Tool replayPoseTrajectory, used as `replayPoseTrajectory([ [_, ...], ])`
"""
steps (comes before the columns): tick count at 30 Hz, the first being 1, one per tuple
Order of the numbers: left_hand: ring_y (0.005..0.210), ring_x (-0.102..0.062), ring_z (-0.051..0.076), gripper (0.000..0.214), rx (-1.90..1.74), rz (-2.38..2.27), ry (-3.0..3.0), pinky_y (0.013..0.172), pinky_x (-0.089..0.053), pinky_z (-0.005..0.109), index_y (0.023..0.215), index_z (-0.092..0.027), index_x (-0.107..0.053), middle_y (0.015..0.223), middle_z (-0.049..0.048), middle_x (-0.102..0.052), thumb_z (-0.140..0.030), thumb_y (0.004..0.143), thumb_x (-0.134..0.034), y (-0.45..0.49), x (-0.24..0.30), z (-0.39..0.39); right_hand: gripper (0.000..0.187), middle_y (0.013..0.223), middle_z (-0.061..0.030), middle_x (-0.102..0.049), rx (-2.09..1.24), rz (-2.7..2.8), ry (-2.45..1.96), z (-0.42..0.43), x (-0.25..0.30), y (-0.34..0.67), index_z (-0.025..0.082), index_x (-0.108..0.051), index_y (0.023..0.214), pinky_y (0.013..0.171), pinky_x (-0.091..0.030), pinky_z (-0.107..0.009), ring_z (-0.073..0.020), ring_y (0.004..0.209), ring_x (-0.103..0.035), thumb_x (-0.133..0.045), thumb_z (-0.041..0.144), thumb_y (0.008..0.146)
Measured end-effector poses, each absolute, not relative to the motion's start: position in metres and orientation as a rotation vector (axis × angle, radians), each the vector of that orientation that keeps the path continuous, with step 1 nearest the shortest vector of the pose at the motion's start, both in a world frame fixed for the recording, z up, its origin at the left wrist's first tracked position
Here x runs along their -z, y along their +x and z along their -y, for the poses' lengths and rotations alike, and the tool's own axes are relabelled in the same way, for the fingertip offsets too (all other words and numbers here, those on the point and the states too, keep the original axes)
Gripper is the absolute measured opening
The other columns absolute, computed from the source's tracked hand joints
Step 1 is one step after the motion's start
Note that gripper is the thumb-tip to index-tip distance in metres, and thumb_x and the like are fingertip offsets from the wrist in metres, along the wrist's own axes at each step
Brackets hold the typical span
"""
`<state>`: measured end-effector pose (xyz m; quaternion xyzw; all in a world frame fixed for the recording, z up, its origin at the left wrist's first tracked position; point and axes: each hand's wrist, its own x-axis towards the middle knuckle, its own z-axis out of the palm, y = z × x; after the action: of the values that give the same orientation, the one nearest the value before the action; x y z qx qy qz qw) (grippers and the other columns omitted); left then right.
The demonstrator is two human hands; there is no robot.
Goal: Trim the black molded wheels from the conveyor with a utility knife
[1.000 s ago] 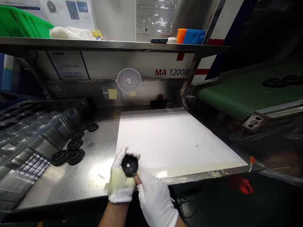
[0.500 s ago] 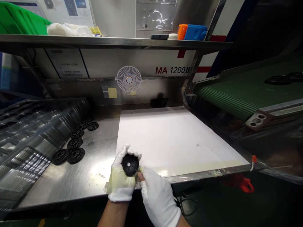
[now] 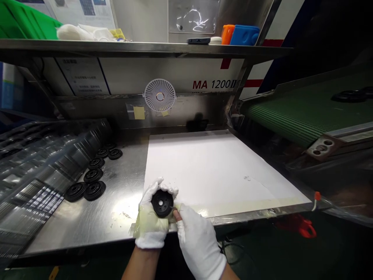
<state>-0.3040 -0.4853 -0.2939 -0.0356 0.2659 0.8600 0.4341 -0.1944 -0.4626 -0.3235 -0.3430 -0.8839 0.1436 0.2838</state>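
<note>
A: Bench layout?
B: Steel worktable (image 3: 116, 221), with a white sheet (image 3: 210, 171) on its right half and loose discs (image 3: 94, 189) at its left.
A: Hands?
B: Left hand (image 3: 151, 225), gloved, has its fingers clamped round a black disc (image 3: 162, 203) at the front edge. Right hand (image 3: 198, 245) has its fingers bunched, one tip at the disc's rim; its grip can't be made out.

At the front edge of a steel bench (image 3: 116, 202), the gloved left hand (image 3: 152, 221) cups a round black ribbed part (image 3: 162, 203), and the gloved right hand (image 3: 198, 243) touches its rim with a fingertip. A white sheet (image 3: 215, 171) lies beside them; more black discs (image 3: 93, 179) sit near a stack of clear trays (image 3: 37, 171); a green conveyor belt (image 3: 303, 112) runs at right
</note>
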Motion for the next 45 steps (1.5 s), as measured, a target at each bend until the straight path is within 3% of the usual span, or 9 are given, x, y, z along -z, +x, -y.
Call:
replayPoseTrajectory([
  [5, 0.070, -0.058, 0.013, 0.012, -2.302, -0.721, -0.086, 0.084, -0.048, 0.034, 0.086, -0.017, -0.062, 0.067, -0.0012, -0.055, -0.019, 0.074, -0.060, -0.300, 0.293, 0.483, 0.030, 0.057, 0.0011, -0.055, -0.327, 2.355, -0.910, 0.473, 0.326, -0.200, 0.024, -0.050, 0.071, 0.049, -0.019, -0.030, -0.0169, 0.047, -0.049, -0.030, 0.031, 0.092],
  [9, 0.090, -0.060, 0.024, 0.030, -2.181, -0.733, -0.102, 0.080, -0.049, 0.041, 0.103, -0.014, -0.060, 0.089, 0.0102, -0.063, -0.019, 0.074, -0.055, -0.300, 0.295, 0.490, 0.029, 0.058, 0.0009, -0.057, -0.371, 2.349, -0.883, 0.471, 0.325, -0.199, 0.023, -0.051, 0.072, 0.049, -0.021, -0.029, -0.0160, 0.049, -0.050, -0.031, 0.030, 0.092],
  [11, 0.090, -0.060, 0.028, 0.035, -2.069, -0.707, -0.103, 0.075, -0.050, 0.044, 0.106, -0.013, -0.059, 0.093, 0.0138, -0.063, -0.018, 0.072, -0.052, -0.301, 0.295, 0.493, 0.027, 0.065, 0.0000, -0.060, -0.428, 2.338, -0.893, 0.465, 0.324, -0.195, 0.023, -0.054, 0.078, 0.052, -0.024, -0.028, -0.0164, 0.055, -0.054, -0.031, 0.029, 0.092],
  [16, 0.063, -0.056, 0.017, 0.023, -2.061, -0.694, -0.044, 0.062, -0.049, 0.033, 0.093, -0.012, -0.061, 0.066, 0.0039, -0.056, -0.018, 0.072, -0.054, -0.301, 0.294, 0.491, 0.028, 0.063, -0.0002, -0.058, -0.396, 2.359, -0.972, 0.454, 0.321, -0.189, 0.023, -0.054, 0.077, 0.052, -0.025, -0.029, -0.0179, 0.054, -0.053, -0.031, 0.030, 0.092],
  [29, 0.065, -0.053, 0.014, 0.016, -2.109, -0.750, -0.074, 0.059, -0.048, 0.028, 0.088, -0.013, -0.062, 0.068, 0.0013, -0.052, -0.020, 0.074, -0.060, -0.304, 0.292, 0.487, 0.027, 0.060, 0.0009, -0.056, -0.369, 2.363, -0.894, 0.464, 0.324, -0.193, 0.023, -0.051, 0.074, 0.050, -0.022, -0.028, -0.0160, 0.050, -0.049, -0.031, 0.029, 0.092],
  [37, 0.067, -0.053, 0.012, 0.017, -2.172, -0.750, -0.015, 0.067, -0.050, 0.028, 0.090, -0.014, -0.062, 0.070, 0.0007, -0.053, -0.019, 0.074, -0.061, -0.303, 0.297, 0.488, 0.028, 0.060, 0.0011, -0.056, -0.341, 2.359, -0.913, 0.468, 0.323, -0.195, 0.023, -0.050, 0.073, 0.049, -0.022, -0.029, -0.0158, 0.049, -0.049, -0.030, 0.030, 0.092],
  [42, 0.080, -0.058, 0.015, 0.041, -2.357, -1.039, 0.432, 0.087, -0.046, 0.036, 0.105, -0.018, -0.060, 0.081, 0.0023, -0.059, -0.009, 0.066, -0.066, -0.296, 0.303, 0.490, 0.027, 0.058, 0.0012, -0.056, -0.322, 2.360, -0.898, 0.474, 0.323, -0.201, 0.024, -0.051, 0.073, 0.048, -0.021, -0.030, -0.0168, 0.047, -0.050, -0.031, 0.029, 0.091],
  [45, 0.088, -0.059, 0.019, 0.043, -2.282, -0.997, 0.329, 0.091, -0.043, 0.041, 0.115, -0.018, -0.055, 0.090, 0.0063, -0.062, -0.014, 0.072, -0.060, -0.296, 0.300, 0.492, 0.028, 0.057, 0.0013, -0.056, -0.326, 2.364, -0.890, 0.474, 0.323, -0.201, 0.024, -0.050, 0.072, 0.048, -0.021, -0.030, -0.0173, 0.047, -0.051, -0.031, 0.029, 0.091],
])
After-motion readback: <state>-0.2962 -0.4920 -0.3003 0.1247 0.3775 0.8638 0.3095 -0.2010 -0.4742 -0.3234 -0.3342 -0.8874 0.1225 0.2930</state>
